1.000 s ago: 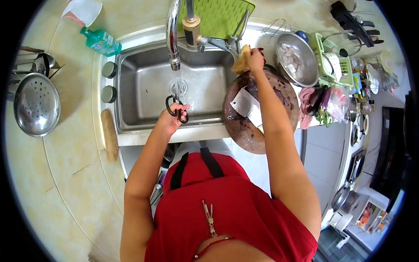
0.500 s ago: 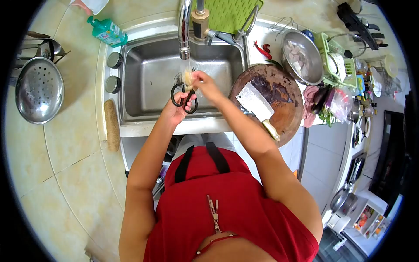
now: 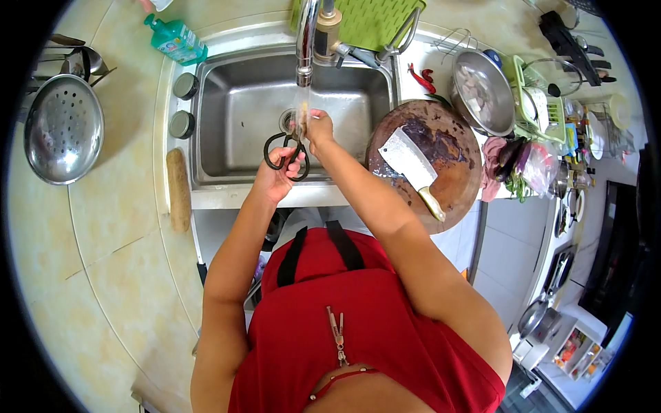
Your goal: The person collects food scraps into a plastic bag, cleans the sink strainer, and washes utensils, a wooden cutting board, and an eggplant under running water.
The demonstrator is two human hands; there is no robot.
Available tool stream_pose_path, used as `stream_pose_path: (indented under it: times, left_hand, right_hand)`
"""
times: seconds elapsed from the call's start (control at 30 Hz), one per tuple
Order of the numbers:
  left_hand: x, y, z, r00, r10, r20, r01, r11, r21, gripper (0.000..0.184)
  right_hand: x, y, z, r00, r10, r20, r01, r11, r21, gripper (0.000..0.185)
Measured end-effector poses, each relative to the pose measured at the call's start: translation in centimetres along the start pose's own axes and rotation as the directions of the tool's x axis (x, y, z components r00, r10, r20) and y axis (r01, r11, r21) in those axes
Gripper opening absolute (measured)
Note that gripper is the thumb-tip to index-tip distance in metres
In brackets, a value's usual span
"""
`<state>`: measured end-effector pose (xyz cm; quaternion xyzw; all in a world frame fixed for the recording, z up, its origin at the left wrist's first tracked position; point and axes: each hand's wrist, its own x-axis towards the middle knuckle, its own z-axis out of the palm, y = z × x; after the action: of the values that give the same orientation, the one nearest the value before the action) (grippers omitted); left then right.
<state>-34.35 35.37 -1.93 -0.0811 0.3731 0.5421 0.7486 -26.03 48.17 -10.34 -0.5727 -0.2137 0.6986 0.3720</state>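
Note:
Over the sink [image 3: 231, 148], my left hand [image 3: 277, 175] grips black-handled scissors [image 3: 267, 151] by the finger loops, with the blades pointing toward the tap. My right hand [image 3: 320, 129] is just beyond and to the right, its fingers closed beside the blades. A small pale yellowish piece [image 3: 303, 108] shows in the water stream at its fingertips; its kind cannot be made out, and the water and fingers partly hide it. Water runs from the chrome tap [image 3: 305, 51] onto the blades and fingertips.
Right of the sink, a cleaver [image 3: 410, 158] lies on a round wooden chopping board [image 3: 458, 196]. Behind it are red chillies [image 3: 421, 79] and a steel bowl [image 3: 465, 113] holding pale pieces. Left stand two dark-lidded jars [image 3: 182, 124], a green bottle [image 3: 175, 41] and a metal strainer [image 3: 64, 131].
My right hand has lowered slightly toward the scissors. The pale piece now sits within the water stream, less visible than before. The view has shifted a little.

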Motion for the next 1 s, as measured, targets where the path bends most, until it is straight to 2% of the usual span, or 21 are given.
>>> stream_pose_path:
  times: [0.03, 0.13, 0.17, 0.27, 0.37, 0.4, 0.47, 0.5, 0.57, 0.6, 0.67, 0.77, 0.87, 0.97, 1.0]
  left_hand:
    - [-0.1, 0.1, -0.1, 1.000, -0.007, -0.016, 0.007, 1.000, -0.002, 0.030]
    - [-0.8, -0.7, 0.5, 0.990, 0.106, -0.090, -0.093, 0.986, 0.137, 0.030]
    - [-0.9, -0.8, 1.1, 0.970, 0.148, -0.192, -0.094, 0.960, 0.264, 0.024]
    - [-0.2, -1.3, 0.0, 0.932, 0.287, -0.221, -0.132, 0.838, 0.530, 0.022]
    - [-0.5, -1.3, 1.0, 0.888, 0.397, -0.233, -0.117, 0.684, 0.720, 0.021]
    - [-0.3, -1.3, 0.8, 0.868, 0.437, -0.234, -0.105, 0.623, 0.775, 0.022]
    - [1.5, -1.4, -1.9, 0.798, 0.593, -0.109, -0.086, 0.291, 0.953, 0.023]
    - [1.3, -1.2, -1.5, 0.762, 0.647, -0.025, -0.059, 0.108, 0.992, 0.024]
    - [0.8, -0.8, -0.9, 0.743, 0.670, -0.004, 0.055, -0.054, 0.997, 0.023]
    - [0.2, -0.5, 0.1, 0.734, 0.679, 0.008, 0.114, -0.134, 0.984, 0.022]
    - [-0.2, -0.1, 0.3, 0.702, 0.708, 0.076, 0.138, -0.240, 0.961, 0.022]
    - [-0.7, 0.2, 0.4, 0.692, 0.708, 0.142, 0.150, -0.333, 0.931, 0.023]
    - [-0.9, 0.4, 0.7, 0.691, 0.701, 0.177, 0.128, -0.359, 0.925, 0.023]
    - [-1.6, 0.8, 0.8, 0.726, 0.666, 0.171, 0.093, -0.342, 0.935, 0.022]
    - [-2.0, 1.1, 0.6, 0.744, 0.648, 0.164, 0.083, -0.334, 0.939, 0.022]
  right_hand:
    - [0.0, 0.1, 0.1, 0.999, -0.010, -0.049, 0.011, 1.000, 0.016, 0.022]
    - [0.9, -0.5, -1.1, 0.989, 0.145, -0.031, -0.137, 0.973, 0.183, 0.022]
    - [1.0, -0.7, -1.7, 0.979, 0.205, 0.018, -0.206, 0.970, 0.130, 0.021]
    - [0.3, -1.9, -2.1, 0.971, 0.223, 0.085, -0.231, 0.967, 0.109, 0.021]
    - [-1.2, -4.0, -2.1, 0.973, 0.230, 0.004, -0.229, 0.969, 0.090, 0.014]
    - [-1.5, -3.9, -2.3, 0.980, 0.188, 0.064, -0.191, 0.980, 0.049, 0.012]
    - [-1.9, -3.6, -2.7, 0.977, 0.110, 0.185, -0.107, 0.994, -0.024, 0.008]
    - [-2.1, -3.5, -2.7, 0.983, 0.055, 0.173, -0.037, 0.994, -0.107, 0.007]
    - [-2.3, -3.3, -2.7, 0.985, -0.056, 0.160, 0.099, 0.957, -0.273, 0.006]
    - [-1.5, -2.7, -2.9, 0.979, -0.169, 0.117, 0.198, 0.927, -0.318, 0.007]
    - [1.0, -0.9, -3.6, 0.918, -0.394, 0.049, 0.377, 0.828, -0.415, 0.009]
    - [-0.5, -2.3, -3.5, 0.837, -0.543, 0.062, 0.485, 0.687, -0.541, 0.010]
    - [-3.5, -3.7, -2.4, 0.758, -0.621, 0.202, 0.605, 0.552, -0.573, 0.009]
    - [4.1, -0.8, -4.4, 0.744, -0.668, 0.032, 0.609, 0.657, -0.444, 0.009]
    - [3.8, -1.7, -4.6, 0.750, -0.661, 0.021, 0.589, 0.653, -0.477, 0.010]
